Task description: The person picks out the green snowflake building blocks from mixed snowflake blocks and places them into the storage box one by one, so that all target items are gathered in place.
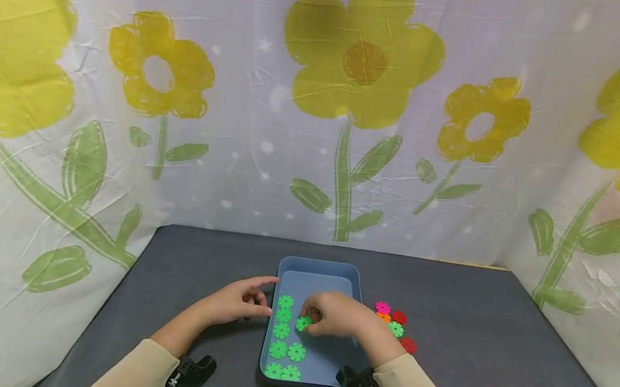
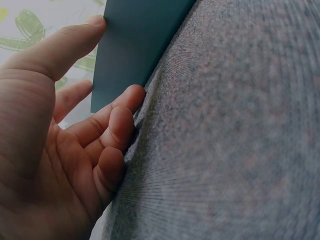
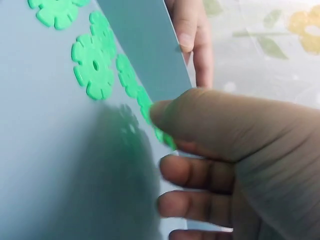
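Note:
A blue rectangular tray (image 1: 331, 282) lies on the dark table. Along its left side runs a column of several green notched plastic discs (image 1: 281, 331), and two more green discs (image 1: 296, 352) lie to their right. Over the tray my right hand (image 1: 339, 315) pinches another green notched disc (image 1: 303, 324) between thumb and fingertips; in the right wrist view the thumb (image 3: 200, 120) mostly hides it. My left hand (image 1: 235, 300) is beside the tray, its thumb and index fingertip touching the left wall (image 2: 135, 45), the other fingers loosely bent near the tabletop.
Right of the tray, a small loose group of discs lies on the table: a pink disc (image 1: 382, 307), red discs (image 1: 408, 345), an orange disc (image 1: 383, 317) and a green disc (image 1: 396, 329). A flower-printed curtain (image 1: 242, 83) hangs behind the table.

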`<state>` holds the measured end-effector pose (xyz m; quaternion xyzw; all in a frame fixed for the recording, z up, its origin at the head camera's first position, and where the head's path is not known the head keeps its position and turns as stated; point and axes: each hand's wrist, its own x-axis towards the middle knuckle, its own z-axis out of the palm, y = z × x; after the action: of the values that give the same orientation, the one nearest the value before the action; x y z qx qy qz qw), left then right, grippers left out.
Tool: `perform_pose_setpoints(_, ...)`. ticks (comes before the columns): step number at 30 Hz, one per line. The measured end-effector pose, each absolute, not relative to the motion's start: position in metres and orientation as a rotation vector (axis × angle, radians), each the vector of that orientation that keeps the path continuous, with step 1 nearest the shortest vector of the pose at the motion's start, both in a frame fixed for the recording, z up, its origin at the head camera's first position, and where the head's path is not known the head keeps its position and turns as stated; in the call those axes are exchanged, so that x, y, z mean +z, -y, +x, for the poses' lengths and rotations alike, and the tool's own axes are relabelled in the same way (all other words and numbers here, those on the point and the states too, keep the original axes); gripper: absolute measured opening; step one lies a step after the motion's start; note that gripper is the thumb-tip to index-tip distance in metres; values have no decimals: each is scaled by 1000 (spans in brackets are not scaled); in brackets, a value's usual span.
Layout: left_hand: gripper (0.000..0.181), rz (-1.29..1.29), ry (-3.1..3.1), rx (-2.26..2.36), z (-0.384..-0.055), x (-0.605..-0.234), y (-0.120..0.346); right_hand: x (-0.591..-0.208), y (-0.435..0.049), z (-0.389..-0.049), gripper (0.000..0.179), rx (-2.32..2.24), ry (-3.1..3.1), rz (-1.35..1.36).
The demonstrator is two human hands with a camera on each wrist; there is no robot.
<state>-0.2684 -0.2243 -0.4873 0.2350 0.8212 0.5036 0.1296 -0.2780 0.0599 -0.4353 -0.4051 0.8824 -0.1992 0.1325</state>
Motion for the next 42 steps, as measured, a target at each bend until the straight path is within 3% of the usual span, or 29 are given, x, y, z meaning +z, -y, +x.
perform_pose_setpoints(21,74,706,-2368,1488,-270,-491,223,-426,-59,-270,19,-532,-2498,-1138)
perform_pose_setpoints(30,74,686,-2389,1459,-267,-487,225,-398,-87,-256,22,-835,-2512,-1043)
perform_pose_setpoints(42,76,721,-2409,1430,-273,-493,227,-388,-138,-255,25,-1222,-2553,-878)
